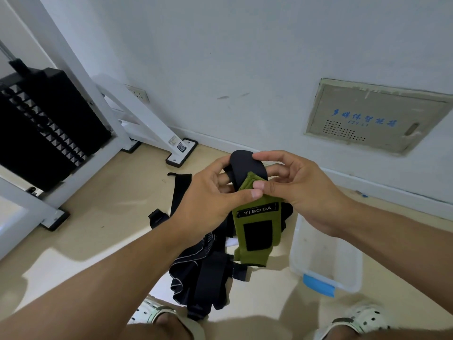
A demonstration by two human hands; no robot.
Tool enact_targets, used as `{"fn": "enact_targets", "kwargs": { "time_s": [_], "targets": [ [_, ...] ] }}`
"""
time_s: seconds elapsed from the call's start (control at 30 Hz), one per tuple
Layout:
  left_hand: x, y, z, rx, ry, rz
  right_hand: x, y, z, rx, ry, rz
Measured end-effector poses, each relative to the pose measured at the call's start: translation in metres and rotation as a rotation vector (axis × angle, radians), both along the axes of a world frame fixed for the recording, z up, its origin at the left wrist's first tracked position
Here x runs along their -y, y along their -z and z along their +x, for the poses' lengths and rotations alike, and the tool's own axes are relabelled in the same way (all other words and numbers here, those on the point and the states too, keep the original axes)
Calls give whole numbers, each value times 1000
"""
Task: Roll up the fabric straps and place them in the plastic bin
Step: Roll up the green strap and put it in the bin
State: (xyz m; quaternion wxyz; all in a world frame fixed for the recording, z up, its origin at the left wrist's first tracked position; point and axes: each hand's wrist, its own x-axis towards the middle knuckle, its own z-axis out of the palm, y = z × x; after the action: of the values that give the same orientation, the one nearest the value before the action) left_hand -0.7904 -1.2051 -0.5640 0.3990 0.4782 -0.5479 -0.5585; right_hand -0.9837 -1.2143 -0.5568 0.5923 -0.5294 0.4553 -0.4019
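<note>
Green-black strap held aloft; black straps heaped beside clear bin.

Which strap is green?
The one held up in both hands, labelled YIBODA: the green strap. The other straps on the floor are black.

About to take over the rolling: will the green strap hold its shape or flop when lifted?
Probably floppy: the green strap hangs limp below both thumbs. Likely light, since the left hand and right hand hold it by pinching alone.

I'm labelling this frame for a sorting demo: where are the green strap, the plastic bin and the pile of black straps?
green strap (255, 212), head view, on its label patch.
plastic bin (326, 251), head view, on its bare floor.
pile of black straps (203, 273), head view, on the middle of the heap.
</note>
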Motion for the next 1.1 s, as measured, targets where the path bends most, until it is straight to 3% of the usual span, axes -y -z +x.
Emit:
{"fn": "enact_targets", "kwargs": {
  "time_s": [0.47, 0.8, 1.1],
  "targets": [
    [4, 5, 0, 3, 44, -10, -1, 1, -1, -141, 21, -150],
    [3, 5, 0, -33, 51, -3, -1, 2, 0, -36, 23, -55],
    [2, 3, 0, -15, 69, -8, 3, 6, -2, -253, 135, -140]
  ]
}}
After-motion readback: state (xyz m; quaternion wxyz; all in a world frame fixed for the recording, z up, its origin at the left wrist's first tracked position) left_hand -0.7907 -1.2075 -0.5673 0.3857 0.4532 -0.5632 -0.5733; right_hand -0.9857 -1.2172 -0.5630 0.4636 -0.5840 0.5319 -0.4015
